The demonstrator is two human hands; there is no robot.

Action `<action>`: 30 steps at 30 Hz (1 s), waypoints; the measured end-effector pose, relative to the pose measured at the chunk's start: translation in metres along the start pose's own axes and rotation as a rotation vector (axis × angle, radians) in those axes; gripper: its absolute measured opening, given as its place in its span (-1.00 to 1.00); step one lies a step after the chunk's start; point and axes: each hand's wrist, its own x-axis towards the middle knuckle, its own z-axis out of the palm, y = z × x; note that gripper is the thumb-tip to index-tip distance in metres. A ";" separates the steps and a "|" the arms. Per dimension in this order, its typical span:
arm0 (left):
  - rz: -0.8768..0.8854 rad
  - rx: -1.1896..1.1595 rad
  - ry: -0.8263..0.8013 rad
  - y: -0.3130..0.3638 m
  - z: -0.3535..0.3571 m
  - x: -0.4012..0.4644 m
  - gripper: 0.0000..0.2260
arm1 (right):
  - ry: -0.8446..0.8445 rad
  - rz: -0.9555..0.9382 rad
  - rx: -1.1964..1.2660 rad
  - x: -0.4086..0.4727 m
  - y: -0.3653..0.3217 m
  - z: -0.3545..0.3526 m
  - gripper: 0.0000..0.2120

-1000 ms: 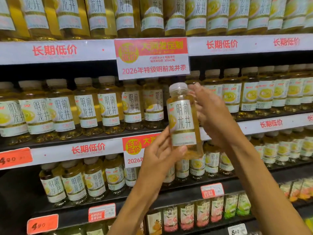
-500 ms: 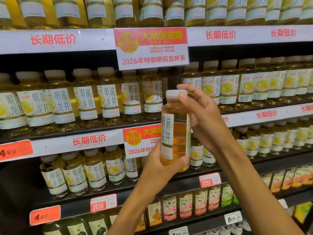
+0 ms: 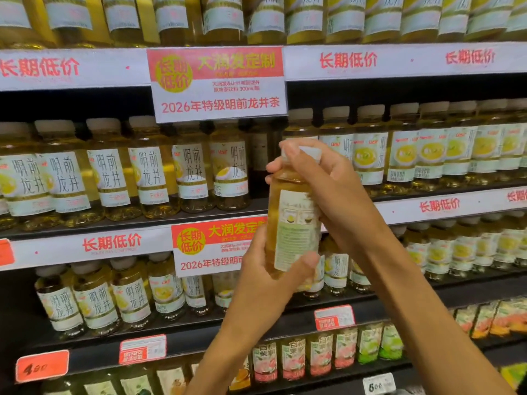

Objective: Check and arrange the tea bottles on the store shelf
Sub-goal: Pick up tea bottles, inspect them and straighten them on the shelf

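The shelf [image 3: 85, 220] in front of you is packed with rows of tea bottles [image 3: 148, 178], with one dark gap [image 3: 261, 163] in the middle row under the hanging sign [image 3: 219, 84]. You hold the loose bottle [image 3: 291, 223] upright in the air, out from the shelf's front edge, just beside that gap, its back label facing you. Your left hand [image 3: 265, 283] wraps a grip round its base; your right hand [image 3: 328, 189] curls over the cap and shoulder. Sliding it in carelessly could knock the neighbouring bottles over, or leave the front label turned away.
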 end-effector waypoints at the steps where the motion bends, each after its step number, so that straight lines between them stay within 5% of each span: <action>1: -0.017 -0.017 0.002 0.000 0.006 0.002 -0.51 | -0.036 0.037 0.038 0.001 -0.001 -0.005 -0.62; 6: -0.183 -0.499 -0.248 0.002 0.023 0.003 -0.31 | -0.290 0.219 0.513 0.004 -0.004 -0.033 -0.55; 8: -0.180 -0.516 -0.303 -0.001 0.032 0.004 -0.32 | -0.369 0.222 0.654 0.005 -0.006 -0.036 -0.59; 13: -0.109 -0.172 0.029 -0.006 0.046 0.012 -0.45 | -0.159 0.088 0.303 0.004 -0.010 -0.058 -0.66; 17: -0.107 -0.042 0.141 -0.006 0.066 0.018 -0.47 | -0.036 0.056 0.130 0.003 0.000 -0.066 -0.68; 22: -0.239 -0.412 0.113 -0.011 0.075 0.015 -0.46 | -0.180 0.128 0.274 0.007 0.000 -0.078 -0.69; 26: -0.367 -0.842 -0.118 -0.009 0.079 0.014 -0.37 | -0.336 0.210 0.472 0.008 0.005 -0.074 -0.63; 30: -0.392 -0.841 -0.179 -0.013 0.076 0.013 -0.36 | -0.366 0.200 0.554 0.010 0.009 -0.070 -0.75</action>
